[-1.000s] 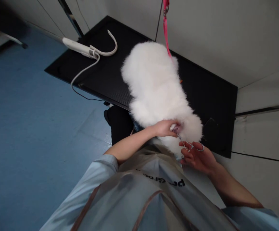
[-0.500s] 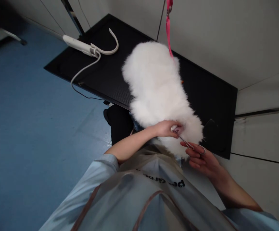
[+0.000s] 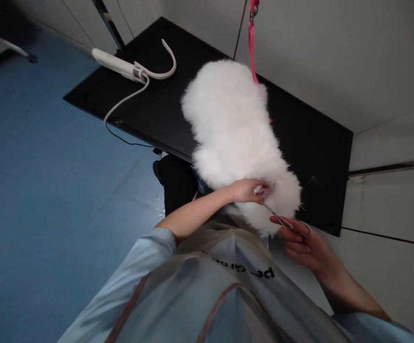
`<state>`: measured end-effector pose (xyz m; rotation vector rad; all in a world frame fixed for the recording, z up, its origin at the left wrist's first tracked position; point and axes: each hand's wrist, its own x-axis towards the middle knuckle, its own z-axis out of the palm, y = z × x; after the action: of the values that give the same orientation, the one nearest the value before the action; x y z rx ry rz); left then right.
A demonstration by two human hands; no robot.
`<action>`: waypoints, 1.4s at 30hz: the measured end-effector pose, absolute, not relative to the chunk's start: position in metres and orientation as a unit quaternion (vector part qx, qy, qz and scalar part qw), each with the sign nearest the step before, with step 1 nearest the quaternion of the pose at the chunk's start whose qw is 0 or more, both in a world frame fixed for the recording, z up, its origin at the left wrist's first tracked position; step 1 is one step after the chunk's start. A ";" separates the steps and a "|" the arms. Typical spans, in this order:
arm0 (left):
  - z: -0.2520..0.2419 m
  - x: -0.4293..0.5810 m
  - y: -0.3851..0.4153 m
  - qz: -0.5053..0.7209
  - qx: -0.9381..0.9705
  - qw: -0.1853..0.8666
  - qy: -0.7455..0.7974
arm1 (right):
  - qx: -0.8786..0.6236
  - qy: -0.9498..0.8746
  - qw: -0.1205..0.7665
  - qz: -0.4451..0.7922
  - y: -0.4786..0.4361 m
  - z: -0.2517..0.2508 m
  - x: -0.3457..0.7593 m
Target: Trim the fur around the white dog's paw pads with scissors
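A fluffy white dog (image 3: 228, 114) is on the black table, the near end of its body beside my hands. My left hand (image 3: 246, 191) is closed on the dog's ear (image 3: 266, 191), folding it back so that pink skin shows. A small white tuft lies by my thumb; I cannot tell whether it is fur or cotton. In my right hand (image 3: 305, 245) are slim metal forceps (image 3: 276, 216) with ring handles, a finger through one ring. Their tips point up and left to the lower edge of the ear, close to my left fingers.
On the far left of the black grooming table (image 3: 321, 143) lies a white curved-arm device (image 3: 117, 65) with a cord hanging over the edge. A pink leash (image 3: 251, 47) comes down to the dog from above. Grey walls stand behind and to the right.
My right hand has drawn the forceps slightly down and to the right, with their tips now lower at the ear. My left hand and the dog have hardly moved.
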<state>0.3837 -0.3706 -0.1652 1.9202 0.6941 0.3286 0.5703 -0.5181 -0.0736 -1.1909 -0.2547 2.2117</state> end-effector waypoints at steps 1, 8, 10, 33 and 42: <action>-0.165 0.384 -0.371 0.137 0.798 0.510 0.290 | -0.441 -0.089 0.303 0.840 -0.518 -0.075 0.571; -0.162 0.385 -0.374 0.137 0.798 0.496 0.315 | -0.400 -0.041 0.310 0.862 -0.508 -0.083 0.564; -0.161 0.385 -0.375 0.139 0.796 0.491 0.325 | -0.399 -0.046 0.308 0.863 -0.507 -0.083 0.561; -0.164 0.389 -0.369 0.246 0.721 0.585 0.278 | -0.439 -0.219 0.341 0.802 -0.499 -0.071 0.569; -0.175 0.388 -0.377 0.368 0.412 0.790 0.267 | -0.362 -0.356 0.260 0.822 -0.499 -0.120 0.582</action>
<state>0.3879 -0.3768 -0.1747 0.8873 0.5745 0.7914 0.5817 -0.4986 -0.1196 -0.9800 -0.9653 2.2258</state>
